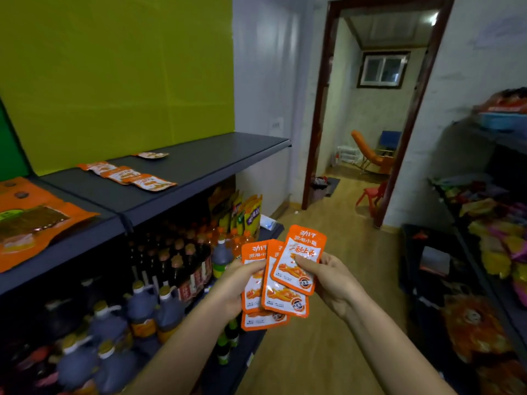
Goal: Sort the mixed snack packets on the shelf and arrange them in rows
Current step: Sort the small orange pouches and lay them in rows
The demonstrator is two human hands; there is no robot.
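You hold a fan of small orange packets [278, 297] out in front of you, off the shelf, over the aisle floor. Your left hand [235, 283] grips the fan from its left edge, thumb curled over the faces. Your right hand [330, 276] pinches the top packet [301, 252], thumb on the front, fingers behind. It looks like four packets; the lowest is mostly hidden, so I can't be sure.

On the top shelf [205, 158] to your left there is a short row [127, 175] of three same-looking packets, overlapping. A lone packet [153, 155] lies farther back, apart from the row. Big orange bags [31, 220] lie at the near left end.

The step in hand, as I read it, is to peel one off and lay it down. Slide the top packet out with the right hand while the left clamps the rest, so the fan doesn't spill. Lay it print up, in the same direction as the row, next to the end packet. Either overlap or don't; pick one spacing and use it throughout. Keep it clear of the big bags. The bottles [159, 269] stand below, and a dropped packet would likely land among them.
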